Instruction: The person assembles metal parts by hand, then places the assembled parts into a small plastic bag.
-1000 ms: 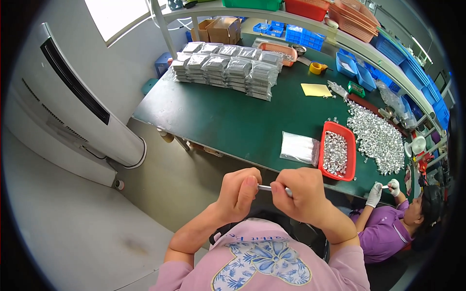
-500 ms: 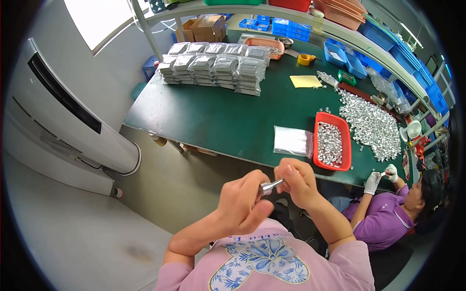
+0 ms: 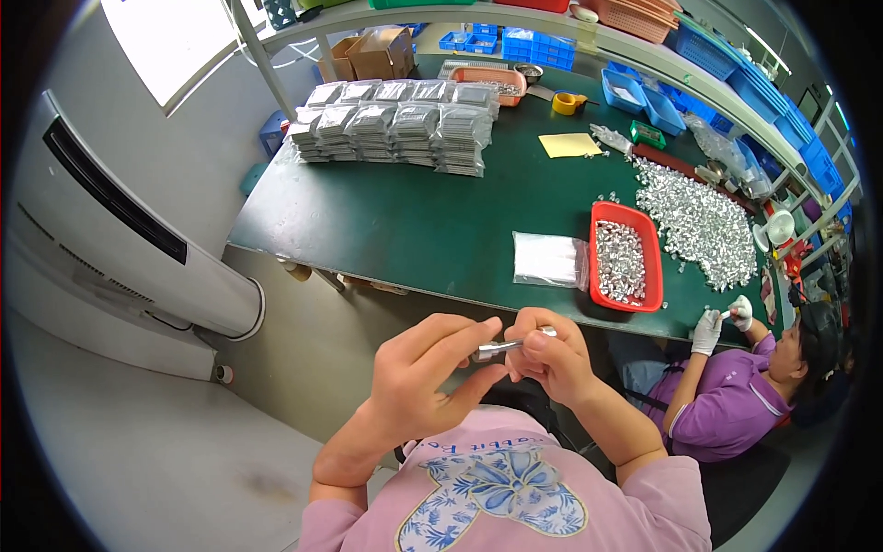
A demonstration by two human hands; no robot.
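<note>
A shiny metal rod (image 3: 501, 349) with a wider round end is held in front of my chest. My right hand (image 3: 556, 361) is closed round its slimmer part, thumb pressed on it, and the other tip pokes out beyond my fingers. At the wide end, my left hand (image 3: 418, 373) has its thumb and fingers stretched apart on either side of the metal. Whether a left finger touches the rod is hard to make out. Beyond my hands, a red tray (image 3: 655, 276) of small shiny metal pieces (image 3: 619, 262) stands on the green table (image 3: 405, 230).
Beside the tray lies a clear bag with white contents (image 3: 547, 260). Stacked plastic-wrapped packs (image 3: 395, 133) stand at the far left. A large heap of metal pieces (image 3: 704, 221) spreads at the right. A co-worker in purple (image 3: 727, 405) sits at my right, wearing white gloves.
My left fingers have loosened from round the rod's wide end and spread apart. The rod has turned flatter, and its far tip now shows beyond my right hand.
</note>
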